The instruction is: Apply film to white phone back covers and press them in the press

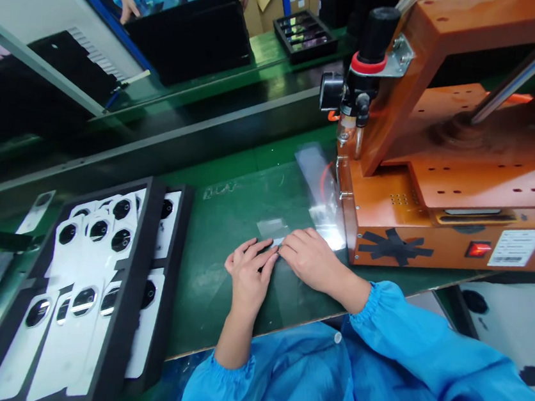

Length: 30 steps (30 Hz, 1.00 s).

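The small pale piece (278, 243) is right at your fingertips, in the narrow gap where your two hands meet, mostly hidden by them. Your left hand (250, 272) is half curled, thumb and forefinger drawn close together at the piece's near edge; your right hand (308, 256) bends over its other side, fingers bunched and pointing down. You can't tell from here which hand actually grips it. Just beyond your fingertips a clear film square (271, 227) lies flat on the green bench (207, 284), and farther past your right hand are longer clear strips (316, 174). To the right of that hand stands the orange machine (449, 256); well left of your left hand, a black tray (128, 307) holds white panels (64, 351) with dark round areas near their tops
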Each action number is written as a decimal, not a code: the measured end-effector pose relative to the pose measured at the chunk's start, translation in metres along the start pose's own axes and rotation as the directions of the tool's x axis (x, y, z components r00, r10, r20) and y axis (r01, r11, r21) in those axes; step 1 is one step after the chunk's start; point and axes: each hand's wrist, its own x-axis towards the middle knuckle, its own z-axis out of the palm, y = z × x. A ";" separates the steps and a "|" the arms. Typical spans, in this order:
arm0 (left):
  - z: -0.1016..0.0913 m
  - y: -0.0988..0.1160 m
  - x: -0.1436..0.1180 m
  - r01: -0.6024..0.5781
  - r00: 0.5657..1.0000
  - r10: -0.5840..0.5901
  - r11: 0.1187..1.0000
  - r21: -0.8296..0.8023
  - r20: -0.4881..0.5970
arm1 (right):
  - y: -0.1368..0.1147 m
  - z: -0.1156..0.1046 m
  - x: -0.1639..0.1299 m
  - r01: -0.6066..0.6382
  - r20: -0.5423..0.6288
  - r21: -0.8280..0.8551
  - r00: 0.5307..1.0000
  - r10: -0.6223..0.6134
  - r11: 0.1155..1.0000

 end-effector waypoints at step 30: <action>-0.081 -0.002 -0.008 0.011 0.993 -0.018 0.998 0.060 0.113 | -0.018 -0.010 -0.057 -0.303 -0.170 0.624 0.847 0.503 0.720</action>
